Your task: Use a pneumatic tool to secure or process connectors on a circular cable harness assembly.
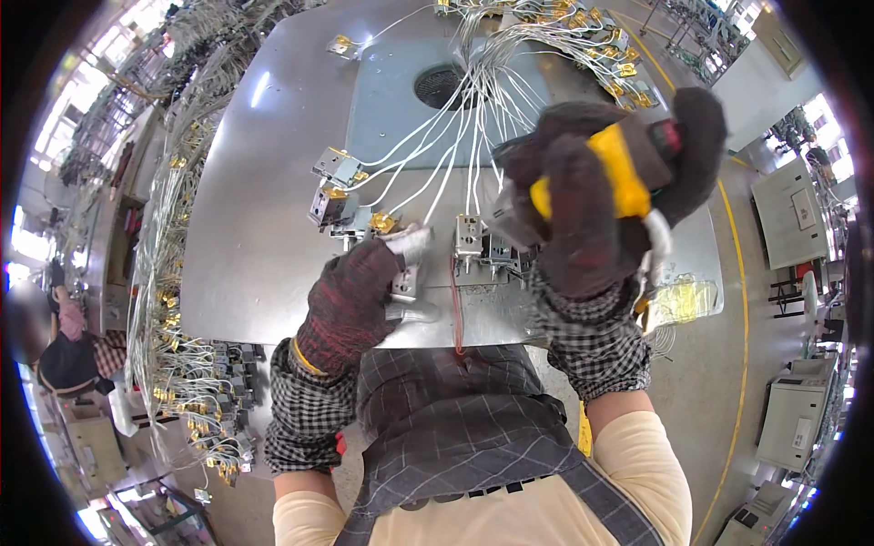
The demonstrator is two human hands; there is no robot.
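Over the metal worktable [246, 246], my left hand [350, 296], in a dark glove with pale fingertips, is closed on a small silver metal block [405, 284] near the front edge. My right hand [578, 223], also gloved, grips a yellow and black power screwdriver [622, 168]; motion blurs it, and its tip is hidden. Between my hands stands a silver terminal block [469, 237] on a white wire, with a darker block [501, 253] beside it. Left of them, several grey blocks [337, 166] with white wires lie on the metal top.
White wires [482, 68] fan out from a bundle near the round grille [440, 86]. More brass-coloured connectors [628, 68] lie at the far right edge. Hanging wire harnesses [168, 273] line the left side. A seated person [77, 359] is farther left. Grey cabinets [792, 218] stand at right.
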